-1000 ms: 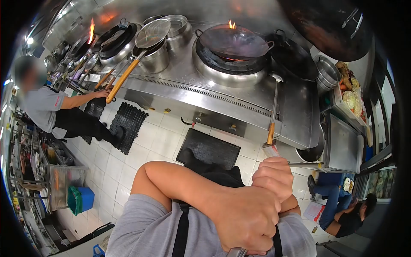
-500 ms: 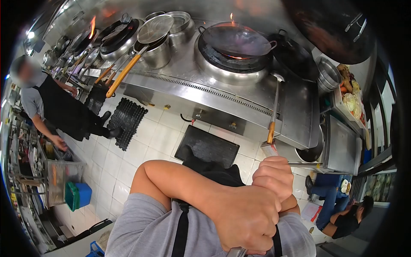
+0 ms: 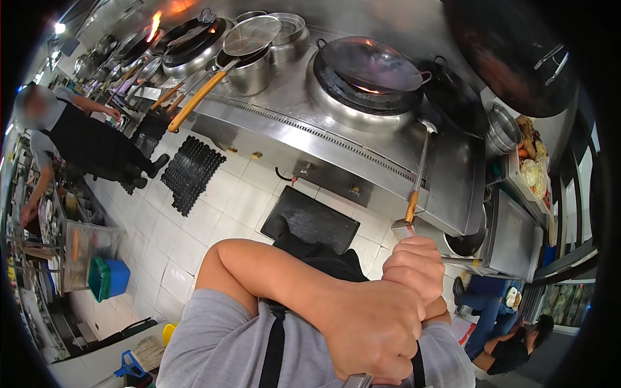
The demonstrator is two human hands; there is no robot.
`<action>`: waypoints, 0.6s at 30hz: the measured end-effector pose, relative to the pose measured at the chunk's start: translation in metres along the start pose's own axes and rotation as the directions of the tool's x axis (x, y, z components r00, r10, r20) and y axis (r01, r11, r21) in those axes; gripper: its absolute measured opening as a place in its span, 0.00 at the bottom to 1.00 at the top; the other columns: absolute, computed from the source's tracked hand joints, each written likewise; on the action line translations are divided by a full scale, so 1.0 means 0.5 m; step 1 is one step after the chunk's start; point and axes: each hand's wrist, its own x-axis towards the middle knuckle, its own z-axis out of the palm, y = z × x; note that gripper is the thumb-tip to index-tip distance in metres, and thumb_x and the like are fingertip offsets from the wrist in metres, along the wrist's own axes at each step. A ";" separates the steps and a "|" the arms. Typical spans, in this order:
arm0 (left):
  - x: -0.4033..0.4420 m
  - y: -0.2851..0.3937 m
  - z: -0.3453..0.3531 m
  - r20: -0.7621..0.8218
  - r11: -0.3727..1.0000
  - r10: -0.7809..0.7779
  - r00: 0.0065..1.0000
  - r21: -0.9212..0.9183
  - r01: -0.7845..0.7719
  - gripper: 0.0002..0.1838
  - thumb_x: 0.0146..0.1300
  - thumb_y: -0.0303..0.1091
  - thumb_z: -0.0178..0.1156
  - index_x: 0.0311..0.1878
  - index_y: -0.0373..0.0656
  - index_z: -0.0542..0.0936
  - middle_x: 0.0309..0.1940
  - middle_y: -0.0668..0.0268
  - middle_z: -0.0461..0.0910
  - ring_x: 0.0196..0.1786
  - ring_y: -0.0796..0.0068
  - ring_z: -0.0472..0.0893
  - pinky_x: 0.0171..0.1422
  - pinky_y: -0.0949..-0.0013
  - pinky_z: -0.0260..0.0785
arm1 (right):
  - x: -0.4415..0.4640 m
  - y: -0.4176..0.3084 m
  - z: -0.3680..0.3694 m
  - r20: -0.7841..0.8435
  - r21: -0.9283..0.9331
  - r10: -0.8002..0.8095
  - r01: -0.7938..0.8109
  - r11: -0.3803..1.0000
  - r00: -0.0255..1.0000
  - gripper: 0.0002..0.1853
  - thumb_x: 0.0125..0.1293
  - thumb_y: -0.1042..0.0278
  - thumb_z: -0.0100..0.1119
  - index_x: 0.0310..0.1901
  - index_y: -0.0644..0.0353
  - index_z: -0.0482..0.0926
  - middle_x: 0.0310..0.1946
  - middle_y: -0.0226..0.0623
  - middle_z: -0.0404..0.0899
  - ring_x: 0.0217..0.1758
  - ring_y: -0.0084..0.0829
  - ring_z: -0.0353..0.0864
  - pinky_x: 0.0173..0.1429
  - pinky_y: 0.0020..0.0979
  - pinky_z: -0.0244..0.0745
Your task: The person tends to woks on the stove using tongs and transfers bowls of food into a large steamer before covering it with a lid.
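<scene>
My left hand (image 3: pixel 372 323) is closed in front of my chest, its forearm crossing from the left. A short piece of shiny metal (image 3: pixel 358 381) shows below its fingers. My right hand (image 3: pixel 414 268) forms a fist just above it, touching the left hand. A pale box-shaped thing with a red mark (image 3: pixel 403 228) shows just beyond that fist; I cannot tell whether it is held or part of the same object as the metal. Past it, a ladle (image 3: pixel 420 168) with a wooden handle lies on the steel stove (image 3: pixel 278 116).
A wok (image 3: pixel 372 63) sits over a lit burner. A strainer (image 3: pixel 251 35) with a long wooden handle rests on a pot (image 3: pixel 251 76). A black mat (image 3: pixel 310 220) lies on the floor. A co-worker (image 3: pixel 97 142) stands at left; another person (image 3: pixel 511 346) sits at lower right.
The view has shifted slightly, moving the stove a little to the right. The co-worker's arm now reaches to the shelves at left. My hands keep the same grip.
</scene>
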 end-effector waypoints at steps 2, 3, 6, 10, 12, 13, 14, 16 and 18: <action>0.001 0.000 -0.001 0.009 1.000 -0.001 1.000 -0.005 0.001 0.14 0.33 0.34 0.62 0.09 0.46 0.64 0.06 0.69 0.63 0.10 0.68 0.65 0.16 0.65 0.49 | 0.001 0.000 -0.001 0.008 0.002 0.000 0.000 1.000 1.000 0.09 0.42 0.69 0.59 0.19 0.64 0.70 0.15 0.33 0.66 0.11 0.27 0.62 0.15 0.26 0.50; 0.001 -0.001 -0.002 0.018 1.000 -0.003 1.000 -0.013 0.003 0.14 0.32 0.34 0.61 0.09 0.46 0.64 0.06 0.69 0.63 0.10 0.68 0.65 0.16 0.65 0.49 | 0.002 0.000 0.000 0.003 0.004 -0.001 0.001 1.000 1.000 0.09 0.42 0.69 0.60 0.19 0.64 0.70 0.15 0.33 0.66 0.11 0.27 0.62 0.15 0.26 0.50; 0.000 -0.001 0.004 0.008 0.999 -0.012 1.000 -0.037 0.012 0.13 0.30 0.35 0.62 0.10 0.46 0.65 0.07 0.70 0.63 0.10 0.68 0.65 0.16 0.64 0.49 | 0.003 -0.001 -0.001 0.006 0.003 0.002 -0.002 1.000 1.000 0.10 0.40 0.68 0.59 0.19 0.64 0.70 0.15 0.33 0.66 0.11 0.27 0.62 0.15 0.26 0.50; 0.002 0.006 -0.015 0.035 0.999 -0.036 0.999 -0.020 0.037 0.11 0.28 0.36 0.61 0.11 0.46 0.68 0.07 0.70 0.65 0.11 0.68 0.67 0.16 0.64 0.49 | 0.023 -0.001 0.001 0.041 0.011 0.008 -0.009 1.000 0.999 0.11 0.37 0.67 0.59 0.19 0.64 0.70 0.15 0.34 0.67 0.12 0.29 0.64 0.16 0.26 0.51; -0.003 0.015 -0.030 0.180 0.996 -0.073 0.981 -0.034 0.080 0.11 0.38 0.36 0.64 0.14 0.45 0.72 0.10 0.66 0.69 0.15 0.66 0.71 0.19 0.64 0.57 | 0.030 0.008 0.018 0.021 0.045 -0.018 0.017 0.999 1.000 0.11 0.37 0.67 0.59 0.19 0.65 0.70 0.14 0.34 0.67 0.12 0.30 0.64 0.16 0.27 0.52; 0.001 0.020 -0.035 0.174 0.994 -0.107 0.979 0.020 0.105 0.11 0.38 0.36 0.64 0.14 0.45 0.72 0.10 0.66 0.69 0.15 0.66 0.71 0.19 0.64 0.57 | 0.035 0.014 0.030 0.002 0.051 -0.024 0.024 0.998 1.000 0.11 0.36 0.66 0.59 0.19 0.65 0.70 0.14 0.34 0.67 0.12 0.30 0.65 0.16 0.28 0.53; 0.009 0.024 -0.040 0.149 0.997 -0.071 0.986 0.033 0.067 0.13 0.46 0.36 0.62 0.14 0.46 0.69 0.10 0.66 0.68 0.15 0.64 0.71 0.19 0.62 0.58 | 0.044 0.019 0.039 0.000 0.105 -0.058 0.058 0.993 0.998 0.11 0.36 0.66 0.59 0.19 0.65 0.70 0.14 0.34 0.67 0.12 0.30 0.65 0.16 0.28 0.53; 0.011 0.036 -0.048 0.117 0.993 -0.059 0.991 0.109 0.046 0.17 0.54 0.36 0.60 0.13 0.47 0.67 0.10 0.65 0.67 0.14 0.61 0.71 0.19 0.60 0.60 | 0.065 0.025 0.052 0.056 0.114 -0.053 0.047 0.992 0.997 0.12 0.36 0.66 0.59 0.21 0.65 0.71 0.14 0.34 0.68 0.13 0.31 0.66 0.17 0.28 0.53; 0.009 0.052 -0.053 0.054 0.987 -0.078 0.995 0.145 0.070 0.16 0.53 0.36 0.58 0.13 0.48 0.67 0.09 0.64 0.67 0.13 0.61 0.69 0.19 0.60 0.59 | 0.086 0.034 0.074 0.066 0.155 -0.112 0.100 0.983 0.992 0.11 0.36 0.67 0.59 0.21 0.65 0.71 0.14 0.35 0.68 0.13 0.31 0.65 0.17 0.28 0.53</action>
